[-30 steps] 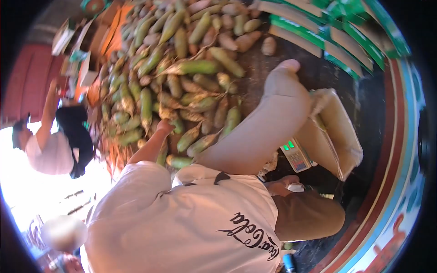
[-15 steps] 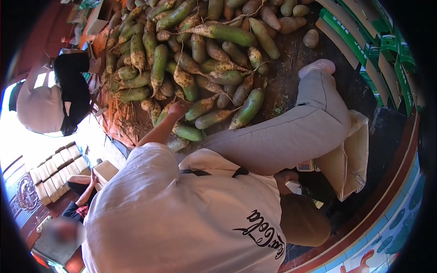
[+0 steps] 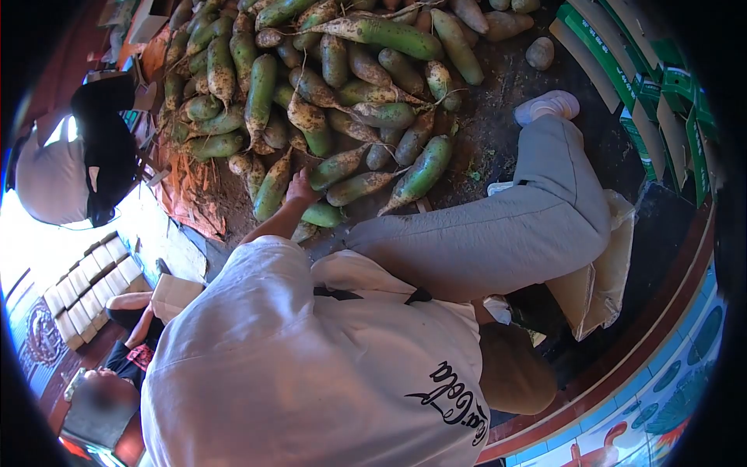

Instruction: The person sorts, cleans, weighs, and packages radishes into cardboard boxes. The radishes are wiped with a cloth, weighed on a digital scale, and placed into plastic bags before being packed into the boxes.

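Observation:
My left hand [image 3: 300,188] is among the green-and-white radishes, its fingers slightly apart. It lies between an upright-lying green radish [image 3: 271,185] and a soil-covered one [image 3: 339,166], near another green radish [image 3: 322,215]. I cannot see a radish enclosed in the fingers. My right hand [image 3: 483,313] is partly hidden beside my thigh, closed on a small white object [image 3: 498,309] that I cannot identify. A large heap of radishes [image 3: 261,93] spreads ahead, many with soil and thin roots on them.
My outstretched leg [image 3: 482,233] crosses right of the heap. Beyond it are an open cardboard box [image 3: 595,272] and green-edged cartons [image 3: 615,70]. At left, a person [image 3: 128,350] holds a pale box [image 3: 173,297] near stacked boxes [image 3: 92,288]; another person [image 3: 58,179] bends over.
The view has shifted slightly, with the heap higher and further left. My left hand no longer covers the upright-lying radish, which shows more fully beside it. The white object in my right hand has moved slightly.

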Demonstrator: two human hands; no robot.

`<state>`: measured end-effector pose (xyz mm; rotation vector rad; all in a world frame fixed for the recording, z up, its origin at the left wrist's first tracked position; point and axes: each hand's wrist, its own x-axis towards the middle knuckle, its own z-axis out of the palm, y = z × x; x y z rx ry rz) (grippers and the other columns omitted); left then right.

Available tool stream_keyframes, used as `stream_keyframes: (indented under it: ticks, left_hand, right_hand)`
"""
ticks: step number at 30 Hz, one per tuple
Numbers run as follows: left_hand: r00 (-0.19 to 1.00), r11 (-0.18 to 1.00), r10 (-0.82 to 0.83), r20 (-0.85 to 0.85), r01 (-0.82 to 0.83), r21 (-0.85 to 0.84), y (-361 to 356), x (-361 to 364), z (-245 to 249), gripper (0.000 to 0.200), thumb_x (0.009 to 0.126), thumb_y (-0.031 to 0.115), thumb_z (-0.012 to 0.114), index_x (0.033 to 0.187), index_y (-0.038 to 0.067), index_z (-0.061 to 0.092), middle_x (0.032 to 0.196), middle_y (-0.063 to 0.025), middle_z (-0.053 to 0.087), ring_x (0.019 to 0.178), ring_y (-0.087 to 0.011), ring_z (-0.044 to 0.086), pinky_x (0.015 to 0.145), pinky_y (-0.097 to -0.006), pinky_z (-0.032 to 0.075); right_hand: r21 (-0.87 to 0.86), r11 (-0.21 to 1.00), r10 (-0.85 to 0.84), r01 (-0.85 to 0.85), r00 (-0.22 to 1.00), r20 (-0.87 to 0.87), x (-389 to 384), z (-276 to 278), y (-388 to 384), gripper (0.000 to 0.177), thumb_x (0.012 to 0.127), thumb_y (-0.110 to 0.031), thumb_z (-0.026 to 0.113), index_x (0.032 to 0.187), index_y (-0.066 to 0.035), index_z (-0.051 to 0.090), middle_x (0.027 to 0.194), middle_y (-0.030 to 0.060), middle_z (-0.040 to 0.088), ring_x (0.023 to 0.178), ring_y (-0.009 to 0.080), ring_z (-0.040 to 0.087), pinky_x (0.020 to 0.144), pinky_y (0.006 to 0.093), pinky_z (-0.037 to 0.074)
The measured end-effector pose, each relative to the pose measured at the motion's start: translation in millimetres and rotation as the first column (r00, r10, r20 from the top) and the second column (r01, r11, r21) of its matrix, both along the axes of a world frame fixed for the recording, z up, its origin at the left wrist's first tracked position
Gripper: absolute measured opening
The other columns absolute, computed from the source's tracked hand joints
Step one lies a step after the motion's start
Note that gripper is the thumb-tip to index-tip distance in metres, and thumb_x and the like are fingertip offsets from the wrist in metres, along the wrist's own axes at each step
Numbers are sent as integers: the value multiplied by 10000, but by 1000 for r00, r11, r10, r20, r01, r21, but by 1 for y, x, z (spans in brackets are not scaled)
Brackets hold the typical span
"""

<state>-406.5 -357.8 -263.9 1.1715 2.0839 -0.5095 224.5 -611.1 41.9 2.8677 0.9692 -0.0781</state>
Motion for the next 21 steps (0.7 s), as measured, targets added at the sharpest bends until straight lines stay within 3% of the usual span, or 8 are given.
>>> stream_keyframes:
  ticks: [5,8,12,16,18,21]
  left_hand:
    - [994,1000,-18,112,15,27,5,-2,-51,937,567,326,785,1352,175,296,1301,-174,390,1190,-326,440,975,-392,403]
    - [997,980,-70,-29,64,-186,37,21,-22,955,529,326,791,1342,163,317,1307,-200,379,1192,-350,432,976,-384,404]
    - [992,954,-115,53,126,-271,50,14,-16,959,496,328,786,1316,107,339,1274,-222,416,1166,-361,454,949,-381,425]
    - [946,983,43,323,17,-180,42,7,-1,943,514,330,771,1318,94,340,1174,-191,517,1075,-312,529,893,-370,453]
    - [909,976,153,388,-77,-203,45,14,19,934,527,323,764,1327,100,336,1132,-165,552,1029,-284,554,859,-377,466]
    - [762,885,447,469,-300,-355,58,27,46,904,548,311,773,1324,107,355,1143,-129,557,1010,-256,557,817,-396,479]
  right_hand:
    - [-17,999,-34,34,999,2,-10,-9,-2,403,848,-281,525,1157,-22,528,1034,199,616,873,306,616,725,409,496]
    - [-12,996,-88,88,996,-4,-18,-3,-28,400,848,-286,529,1146,-19,538,1027,198,619,863,304,619,716,409,498]
    - [-16,989,-145,144,989,-11,-22,2,-57,397,849,-293,534,1132,-15,552,1018,198,623,849,302,623,703,408,502]
    - [-27,976,-217,217,976,-19,-27,-3,-88,395,849,-300,539,1117,-11,565,1009,197,627,835,300,627,691,407,505]
    - [-37,966,-255,254,967,-23,-30,-5,-103,394,849,-303,541,1110,-9,571,1005,197,629,828,299,629,684,407,507]
    - [-40,951,-308,306,951,-29,-33,-10,-126,394,850,-309,545,1100,-6,581,998,196,632,818,297,632,675,406,510]
